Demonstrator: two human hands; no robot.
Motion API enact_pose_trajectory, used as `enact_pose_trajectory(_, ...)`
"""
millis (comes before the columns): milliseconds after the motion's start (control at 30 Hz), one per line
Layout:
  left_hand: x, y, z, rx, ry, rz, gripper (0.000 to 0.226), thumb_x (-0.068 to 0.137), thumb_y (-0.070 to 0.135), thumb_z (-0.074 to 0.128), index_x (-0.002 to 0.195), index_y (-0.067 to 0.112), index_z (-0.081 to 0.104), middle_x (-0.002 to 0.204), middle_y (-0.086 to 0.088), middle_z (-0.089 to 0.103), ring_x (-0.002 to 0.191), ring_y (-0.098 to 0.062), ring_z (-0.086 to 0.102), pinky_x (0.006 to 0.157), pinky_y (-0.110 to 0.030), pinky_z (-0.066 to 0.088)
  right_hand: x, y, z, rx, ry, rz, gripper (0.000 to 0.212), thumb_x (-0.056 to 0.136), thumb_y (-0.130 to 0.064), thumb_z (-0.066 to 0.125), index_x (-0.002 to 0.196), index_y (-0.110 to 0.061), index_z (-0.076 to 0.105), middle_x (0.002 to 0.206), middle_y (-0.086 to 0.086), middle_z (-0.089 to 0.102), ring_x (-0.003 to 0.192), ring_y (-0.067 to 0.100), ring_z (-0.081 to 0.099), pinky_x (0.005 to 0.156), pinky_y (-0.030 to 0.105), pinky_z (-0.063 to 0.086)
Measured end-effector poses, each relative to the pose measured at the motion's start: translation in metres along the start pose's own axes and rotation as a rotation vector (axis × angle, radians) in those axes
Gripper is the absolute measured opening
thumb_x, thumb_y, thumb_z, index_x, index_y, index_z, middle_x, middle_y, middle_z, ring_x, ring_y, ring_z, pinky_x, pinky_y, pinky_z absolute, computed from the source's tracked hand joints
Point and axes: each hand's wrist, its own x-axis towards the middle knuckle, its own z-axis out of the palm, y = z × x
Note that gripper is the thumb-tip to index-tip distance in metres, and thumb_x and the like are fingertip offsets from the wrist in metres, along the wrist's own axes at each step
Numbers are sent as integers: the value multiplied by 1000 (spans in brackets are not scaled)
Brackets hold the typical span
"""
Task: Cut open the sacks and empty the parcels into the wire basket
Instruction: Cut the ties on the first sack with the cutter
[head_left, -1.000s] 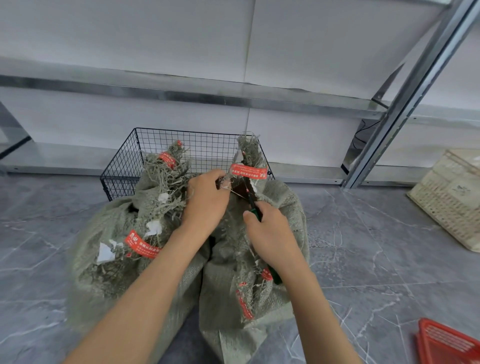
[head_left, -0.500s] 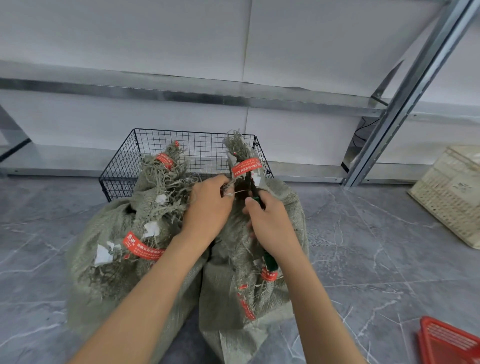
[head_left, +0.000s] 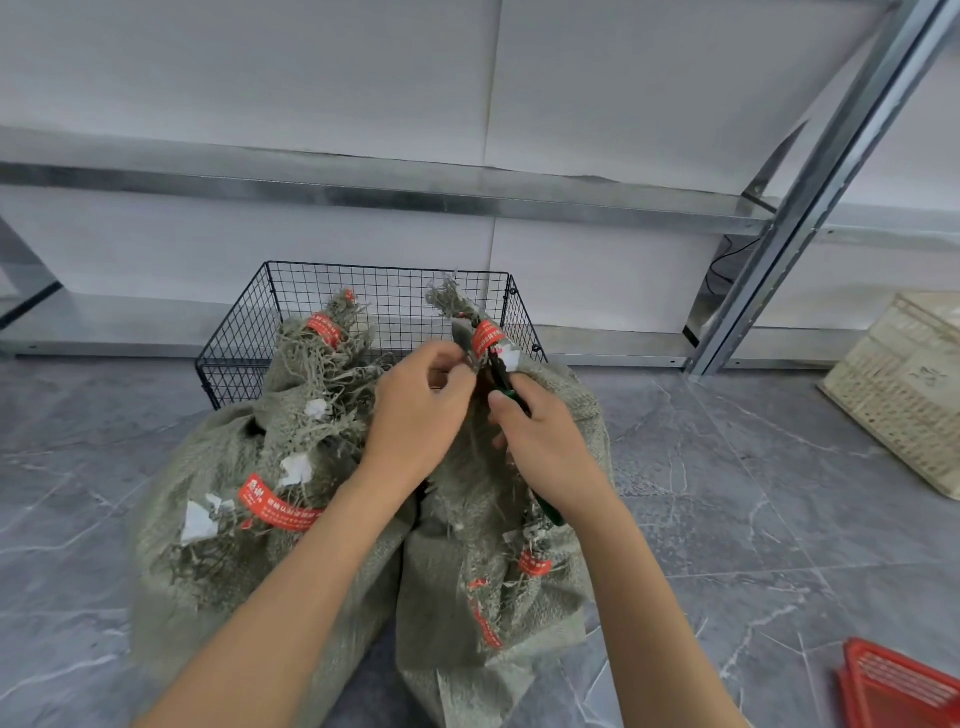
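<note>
Tray (head_left: 904, 686): a red corner at the lower right, on the grey tiled floor (head_left: 779, 519); what it holds is out of frame.
Sacks: two grey-green woven sacks stand touching, directly in front of the person. The left sack (head_left: 218, 493) and the right sack (head_left: 493, 571) both bulge, and both are frayed and patched with red tape and white label scraps.
Left hand (head_left: 421, 415): fingers curled, pinching the bunched neck (head_left: 457, 306) of the right sack, just beside its red tape (head_left: 487, 335).
Right hand (head_left: 545, 447): wrapped round green-handled cutters (head_left: 503, 374), with the dark tip at the neck, right under the tape.
Progress: early, by the look of it. Both necks appear tied shut, with the cut on the right sack only under way. Left to do: open this sack, open the left one, and tip both out.
Parcels: none visible; presumably inside the sacks.
Basket (head_left: 363, 291): black wire, just behind the sacks. The mesh that shows holds no parcels; the near part is hidden by the sacks.
Crate (head_left: 909, 384): pale, on the floor at the far right; contents cannot be made out.
Rack (head_left: 831, 156): metal shelves and a slanted post against a white wall (head_left: 311, 78).
</note>
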Motion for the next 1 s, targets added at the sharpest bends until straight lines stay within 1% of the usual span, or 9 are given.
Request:
enact_pose_trajectory(67, 6, 5, 0, -76, 62, -31, 16, 91, 23, 51, 104, 27, 59, 100, 16, 60, 88, 11, 54, 68, 1, 36, 1, 2, -3, 1, 0, 5, 12, 101, -32, 41, 104, -22, 46, 95, -8, 52, 83, 10, 51, 75, 27, 38)
enact_pose_trajectory(233, 30, 24, 3, -167, 86, 48, 31, 94, 13, 43, 117, 28, 56, 111, 28, 47, 104, 19, 40, 85, -1, 30, -2, 3, -10, 22, 28, -20, 18, 99, -28, 44, 88, -21, 56, 75, 3, 53, 60, 12, 47, 54, 24, 38)
enact_pose_trajectory(300, 41, 31, 5, -233, 23, 47, 36, 93, 6, 37, 112, 27, 60, 111, 29, 49, 103, 24, 38, 80, 2, 30, -2, 5, -13, 33, 40, -22, 18, 98, -26, 46, 84, -26, 58, 74, 3, 55, 60, 12, 48, 52, 24, 37)
enact_pose_trajectory(433, 58, 37, 14, -316, -182, -72, 42, 88, -5, 32, 96, 17, 68, 115, 2, 60, 96, 5, 51, 61, -1, 42, -3, 11, -22, 73, 49, -6, 19, 96, -20, 48, 79, -19, 57, 74, 3, 56, 58, 11, 51, 53, 24, 41)
enact_pose_trajectory(567, 62, 31, 21, -217, -350, -135, 43, 80, -10, 38, 96, 14, 69, 102, 3, 64, 86, 2, 55, 52, -1, 42, -4, 16, -34, 152, 51, 23, 16, 95, -17, 50, 82, -14, 59, 61, -10, 59, 50, 4, 52, 49, 17, 44)
enact_pose_trajectory(700, 64, 24, 26, -159, -448, -112, 33, 84, 4, 49, 90, 31, 66, 100, 13, 63, 87, 5, 56, 67, -13, 37, -4, 18, -42, 214, 51, 43, 16, 95, -13, 51, 82, -13, 61, 60, -9, 58, 53, 8, 54, 51, 22, 47)
enact_pose_trajectory(833, 65, 19, 27, -168, -522, -93, 22, 90, 22, 56, 82, 41, 63, 78, 30, 64, 64, 25, 53, 54, 0, 37, -3, 22, -42, 342, 36, 77, 18, 97, -13, 51, 89, -1, 62, 62, -2, 59, 52, 12, 54, 53, 26, 47)
enact_pose_trajectory(900, 64, 15, 27, -182, -537, -90, 17, 91, 26, 57, 84, 40, 63, 72, 36, 64, 65, 26, 53, 48, 6, 33, -3, 23, -40, 443, 19, 100, 18, 98, -12, 50, 100, 2, 61, 69, 2, 60, 55, 15, 53, 54, 30, 47)
enact_pose_trajectory(1000, 62, 10, 27, -206, -513, -89, 13, 91, 31, 56, 86, 35, 67, 80, 32, 67, 71, 21, 57, 56, 3, 38, 0, 25, -38, 592, -23, 122, 18, 98, -12, 51, 103, 1, 61, 71, 3, 60, 57, 17, 52, 53, 31, 46)
